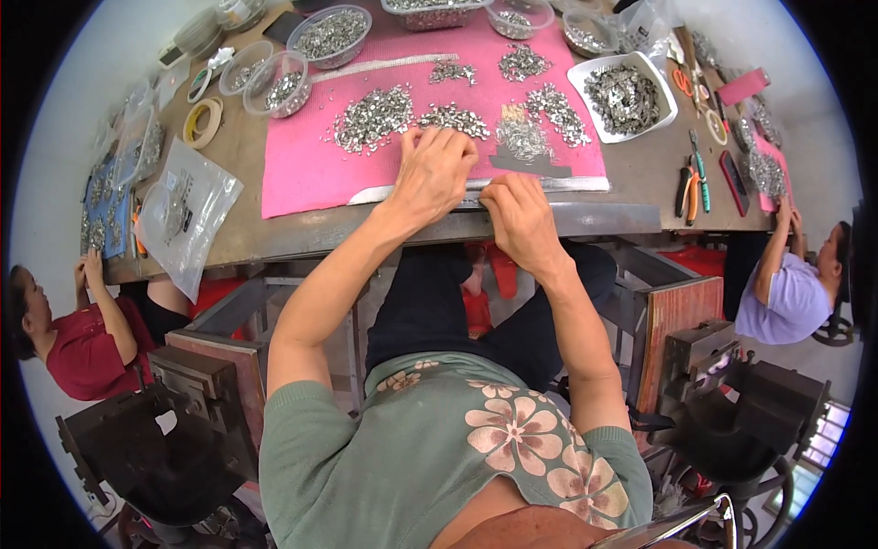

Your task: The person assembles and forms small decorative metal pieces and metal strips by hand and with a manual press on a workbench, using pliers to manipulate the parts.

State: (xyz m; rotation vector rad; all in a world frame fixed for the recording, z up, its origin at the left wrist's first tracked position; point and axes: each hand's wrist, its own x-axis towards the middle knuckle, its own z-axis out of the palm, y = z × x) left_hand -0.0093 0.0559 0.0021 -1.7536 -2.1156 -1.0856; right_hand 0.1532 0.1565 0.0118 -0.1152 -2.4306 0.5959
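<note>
My left hand (436,172) reaches over the front of a pink mat (302,174). Its fingers are bent together at the near edge of a small pile of shiny metal pieces (455,120); anything between them is hidden. My right hand (523,218) is at the table's front edge, fingertips pinched together by a silver strip (576,185) that runs along the mat's near side. Whatever it pinches is too small to make out. Just beyond it lie a flat grey piece (535,166) and a heap of thin silver pieces (523,139). A larger metal pile (373,119) spreads left of my left hand.
Clear tubs of metal parts (329,37) line the back, and a white square bowl (631,99) stands right. Pliers (692,188), a red-edged phone (733,183), a tape roll (202,123) and a plastic bag (187,215) flank the mat. Co-workers sit at both sides.
</note>
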